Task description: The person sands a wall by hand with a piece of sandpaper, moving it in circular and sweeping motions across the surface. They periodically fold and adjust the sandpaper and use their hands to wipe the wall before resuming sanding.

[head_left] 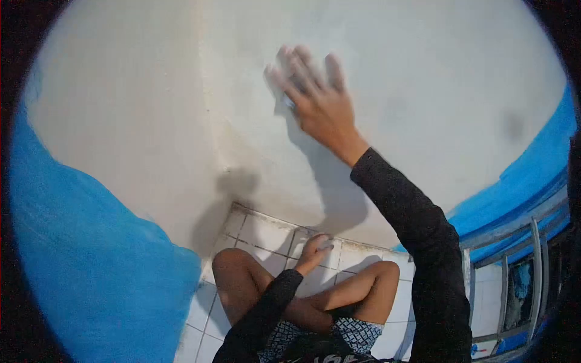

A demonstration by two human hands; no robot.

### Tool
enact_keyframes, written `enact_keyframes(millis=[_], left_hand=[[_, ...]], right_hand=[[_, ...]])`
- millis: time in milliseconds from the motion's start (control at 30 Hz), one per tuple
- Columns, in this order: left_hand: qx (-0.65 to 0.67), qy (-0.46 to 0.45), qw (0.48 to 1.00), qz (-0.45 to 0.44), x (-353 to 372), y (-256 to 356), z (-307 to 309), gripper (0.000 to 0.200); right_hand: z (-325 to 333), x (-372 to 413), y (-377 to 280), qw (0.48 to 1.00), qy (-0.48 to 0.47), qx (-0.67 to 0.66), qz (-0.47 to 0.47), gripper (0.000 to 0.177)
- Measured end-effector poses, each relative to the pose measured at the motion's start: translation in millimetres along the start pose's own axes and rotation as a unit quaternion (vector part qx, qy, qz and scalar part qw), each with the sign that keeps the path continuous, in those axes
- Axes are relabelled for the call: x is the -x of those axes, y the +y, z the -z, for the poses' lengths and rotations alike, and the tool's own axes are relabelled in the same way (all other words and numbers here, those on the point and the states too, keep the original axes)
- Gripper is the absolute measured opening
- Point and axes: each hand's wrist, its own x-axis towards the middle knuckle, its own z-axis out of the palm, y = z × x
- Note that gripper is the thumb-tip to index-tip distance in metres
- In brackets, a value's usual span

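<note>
My right hand [324, 106] is raised against the pale wall [411, 66], its fingers spread and slightly blurred by motion. A small light-coloured spot shows at the edge of one finger, too small to identify. Low down, just above the white floor tiles [275, 233] and between my knees, is my left hand [313, 251]. Its fingers are curled, and whatever may be inside them is too small to make out. Both arms wear black sleeves, and my shadow falls across the wall.
Blue paint [91, 254] covers the lower left wall, with more blue [526, 160] at the right. A wall corner runs down left of centre to the tiled floor. At the lower right stands a grey metal frame [535, 272] with bars. My bent bare legs [239, 278] rest on the floor.
</note>
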Motion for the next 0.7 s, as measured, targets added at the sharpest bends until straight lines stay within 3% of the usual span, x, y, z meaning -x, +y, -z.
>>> enact_keyframes(millis=[67,133,267,333,433,533,700], left_hand=[[-0.057,0.070,0.996,0.002,-6,0,-8,0.050],[-0.124,0.067,0.990,-0.019,-7,3,-4,0.056],[-0.160,0.088,0.983,-0.023,-7,0,-2,0.057],[-0.151,0.085,0.984,-0.032,-4,-3,-1,0.057],[-0.129,0.086,0.988,-0.013,-5,-5,3,0.057],[-0.140,0.076,0.987,-0.002,0,-6,3,0.057],[-0.137,0.050,0.989,0.004,-7,-13,0,0.057]], right_hand=[[6,-15,4,0.999,0.034,-0.032,-0.017,0.072],[2,-19,0,0.996,0.059,-0.064,-0.031,0.076],[-39,43,-57,0.992,-0.071,0.017,0.102,0.081],[-68,107,-89,0.966,-0.146,0.008,0.215,0.082],[-67,127,-91,0.948,-0.174,-0.058,0.260,0.079],[-61,104,-80,0.956,-0.177,-0.034,0.232,0.082],[-35,-3,-39,0.996,-0.012,-0.022,0.087,0.066]])
